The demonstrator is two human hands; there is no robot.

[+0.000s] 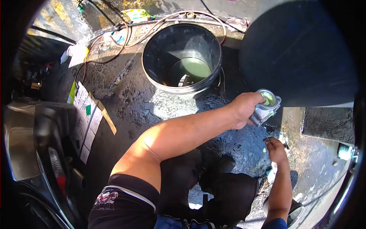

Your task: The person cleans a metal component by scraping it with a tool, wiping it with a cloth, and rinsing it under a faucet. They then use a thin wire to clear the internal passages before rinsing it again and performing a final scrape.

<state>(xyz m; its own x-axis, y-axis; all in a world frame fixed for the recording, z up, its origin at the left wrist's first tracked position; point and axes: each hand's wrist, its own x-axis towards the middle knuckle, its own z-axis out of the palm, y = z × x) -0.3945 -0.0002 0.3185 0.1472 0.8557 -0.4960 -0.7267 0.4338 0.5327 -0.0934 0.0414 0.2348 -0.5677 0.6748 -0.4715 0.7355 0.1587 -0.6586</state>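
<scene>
My left hand (246,108) reaches far forward, its fingers closed round a silvery metal housing (260,113). The housing has a round opening at its top with green inside, and a small lug juts from its right side. Below it, my right hand (276,149) pinches a thin wire-like tool (266,136) that points up toward the underside of the housing. Most of that tool is hidden by the fingers. Behind and left of the housing stands a black bucket (145,61) with greenish liquid low inside it.
A big dark round shape (297,53) fills the upper right, above a dark block (328,124). Printed sheets (88,110) and a hose (223,36) lie on the stained, wet floor (129,99). A vehicle's rear with a red lamp (61,183) stands at the left.
</scene>
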